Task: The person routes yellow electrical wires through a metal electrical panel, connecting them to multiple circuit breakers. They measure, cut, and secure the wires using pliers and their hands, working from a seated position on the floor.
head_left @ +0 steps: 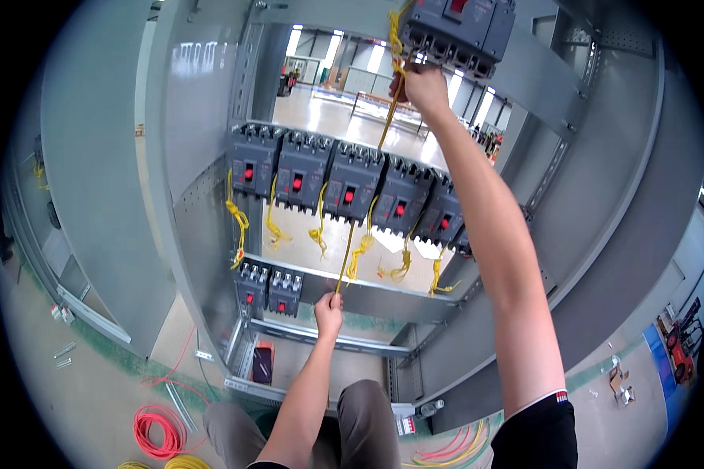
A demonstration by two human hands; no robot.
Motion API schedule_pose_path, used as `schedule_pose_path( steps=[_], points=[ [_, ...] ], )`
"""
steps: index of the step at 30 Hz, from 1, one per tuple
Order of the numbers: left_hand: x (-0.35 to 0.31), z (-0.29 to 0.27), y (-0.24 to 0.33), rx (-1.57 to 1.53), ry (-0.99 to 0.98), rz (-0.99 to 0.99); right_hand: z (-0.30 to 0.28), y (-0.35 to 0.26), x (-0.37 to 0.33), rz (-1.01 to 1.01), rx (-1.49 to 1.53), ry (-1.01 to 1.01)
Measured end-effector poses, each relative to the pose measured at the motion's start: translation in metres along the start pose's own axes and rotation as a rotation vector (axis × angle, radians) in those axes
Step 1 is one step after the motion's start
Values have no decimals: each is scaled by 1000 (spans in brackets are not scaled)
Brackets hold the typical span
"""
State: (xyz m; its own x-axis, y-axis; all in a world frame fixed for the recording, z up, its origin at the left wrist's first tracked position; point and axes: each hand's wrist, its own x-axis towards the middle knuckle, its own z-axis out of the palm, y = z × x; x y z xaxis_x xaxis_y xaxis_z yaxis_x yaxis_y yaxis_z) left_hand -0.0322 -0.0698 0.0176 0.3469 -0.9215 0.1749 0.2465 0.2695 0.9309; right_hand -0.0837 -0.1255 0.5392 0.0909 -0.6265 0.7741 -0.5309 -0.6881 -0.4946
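A long, thin yellow-brown wire point(388, 125) runs straight between my two hands inside a grey cabinet frame. Its middle is hidden behind the row of dark grey circuit breakers point(349, 187) with red switches. High up, my right hand point(425, 87) is closed on its upper part, just under a larger circuit breaker point(454, 31). Lower down, my left hand point(328, 314) pinches the wire in front of a grey crossbar point(383, 298). Two small circuit breakers point(267, 289) sit left of that hand. Knotted yellow wires point(360, 248) hang from the breaker row.
Grey side panels point(102, 187) flank the frame. A phone-like dark object point(263, 365) lies in the cabinet's bottom. On the floor are a red wire coil point(158, 431), a yellow coil point(188, 463), loose coloured wires point(454, 452) and a torn carton point(621, 384) at right.
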Motion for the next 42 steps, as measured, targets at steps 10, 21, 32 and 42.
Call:
schedule_pose_path(
  steps=[10,21,32,42],
  points=[
    [-3,-1,-5,-37,-39,12,3,6,-1,3,-31,-23],
    [0,1,-7,49,-13,112,-1,16,10,-79,84,-72],
    [-1,5,5,106,87,63,6,-12,-7,4,53,23],
    [-14,9,9,71,150,68,-30,12,3,-103,2,-217]
  ],
)
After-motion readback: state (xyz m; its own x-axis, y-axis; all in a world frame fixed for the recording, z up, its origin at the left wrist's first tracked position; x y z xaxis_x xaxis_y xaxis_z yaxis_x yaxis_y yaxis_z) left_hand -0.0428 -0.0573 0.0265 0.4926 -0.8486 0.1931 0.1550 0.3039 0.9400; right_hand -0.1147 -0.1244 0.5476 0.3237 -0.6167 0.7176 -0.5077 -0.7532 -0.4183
